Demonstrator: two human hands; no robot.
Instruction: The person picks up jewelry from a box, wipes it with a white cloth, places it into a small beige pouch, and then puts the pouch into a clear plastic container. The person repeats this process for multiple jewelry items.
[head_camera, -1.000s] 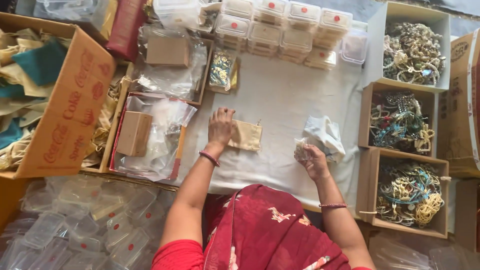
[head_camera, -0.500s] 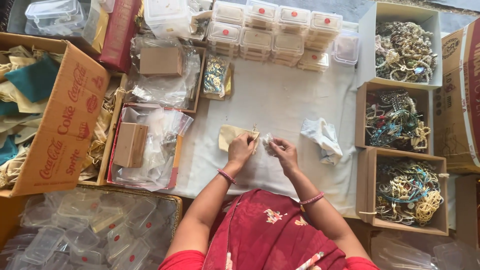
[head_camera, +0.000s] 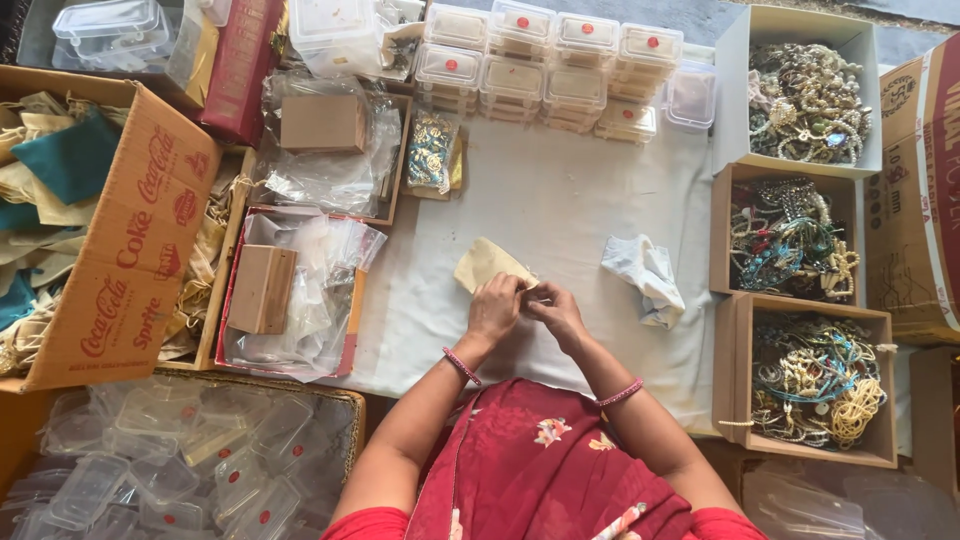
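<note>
Head cam showed left hand (head_camera: 495, 308) and right hand (head_camera: 556, 312) meeting mid-bench, each grip pinched on the beige cloth pouch (head_camera: 484, 265), crumpled white cloth (head_camera: 645, 277) lying just beside.

- White cloth-covered table (head_camera: 560, 200) carries the goods.
- Stacked clear lidded boxes (head_camera: 550, 65) along its far edge.
- Crumpled white plastic bag (head_camera: 645, 278) lies right of centre.
- Packet of gold ornaments (head_camera: 432, 152) at left.
</note>
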